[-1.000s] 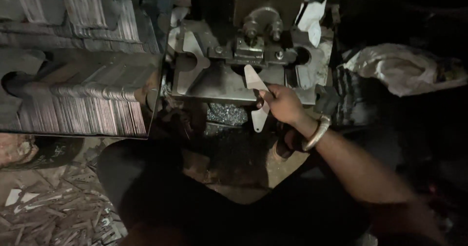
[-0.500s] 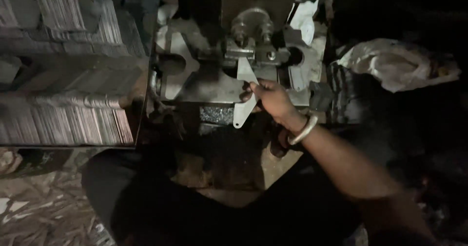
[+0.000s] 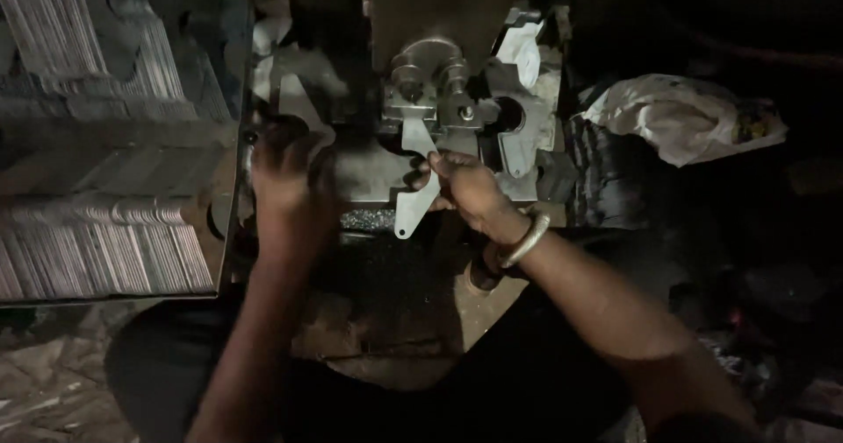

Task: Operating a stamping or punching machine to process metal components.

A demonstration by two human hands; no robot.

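Observation:
My right hand (image 3: pixel 470 193) grips a flat, bent pale metal blank (image 3: pixel 417 188). The blank's upper end lies under the two round rollers of a small press machine (image 3: pixel 430 83), and its lower end with a hole hangs toward me. A metal bangle circles my right wrist. My left hand (image 3: pixel 281 180) reaches up to the left side of the machine's base plate, its fingers curled there; what it touches is too dark to tell.
Rows of stacked thin metal blanks (image 3: pixel 97 241) fill a tray on the left. Another flat blank (image 3: pixel 518 136) lies on the machine's right side. A crumpled white plastic bag (image 3: pixel 680 118) sits at the right. Metal scraps litter the floor at bottom left.
My left arm has come into view and reached up to the machine's left side. My right hand has pushed the blank further up under the rollers.

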